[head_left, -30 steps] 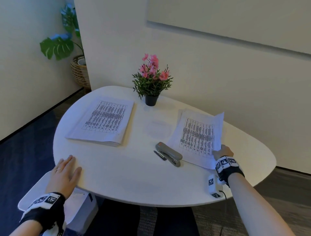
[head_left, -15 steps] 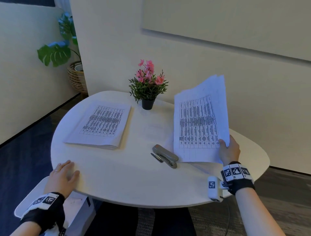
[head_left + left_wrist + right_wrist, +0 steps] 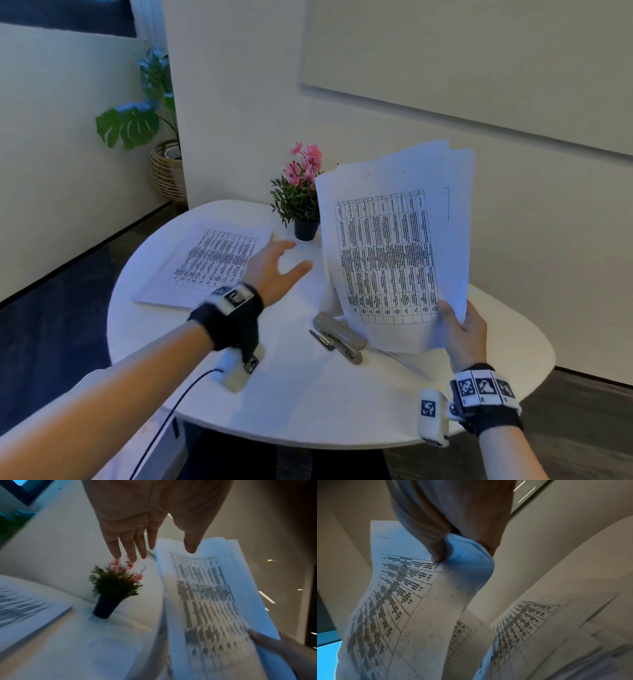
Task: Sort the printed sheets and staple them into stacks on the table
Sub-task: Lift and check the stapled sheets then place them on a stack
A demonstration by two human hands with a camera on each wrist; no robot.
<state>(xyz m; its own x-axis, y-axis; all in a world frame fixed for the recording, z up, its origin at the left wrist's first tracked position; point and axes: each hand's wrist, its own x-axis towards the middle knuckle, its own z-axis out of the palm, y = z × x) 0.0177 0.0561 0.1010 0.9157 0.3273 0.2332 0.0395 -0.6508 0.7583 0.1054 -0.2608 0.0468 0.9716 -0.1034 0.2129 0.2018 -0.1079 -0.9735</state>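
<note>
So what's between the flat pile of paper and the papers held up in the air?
The open left hand hovers there, with the pink-flowered plant in its black pot behind it, seen in the head view.

Thin matt white paper, printed with grey-black tables, in the sheets (image 3: 394, 246) pinched by the right hand (image 3: 460, 334), bent soft at the grip. Same matt printed paper in the flat stack (image 3: 205, 263) beyond the left hand (image 3: 274, 269). Smooth matt white worktop (image 3: 308, 404) under both hands. Brushed grey metal, faintly shiny, on the stapler (image 3: 337, 337) left of the right hand. Dark matt pot (image 3: 306, 229) past the left fingertips, plastic-looking leaves and pink petals above. Black cloth wristbands (image 3: 229, 325), white hard plastic camera housings. Woven wicker basket (image 3: 168, 171) far left. Matt painted wall (image 3: 239, 102).
</note>
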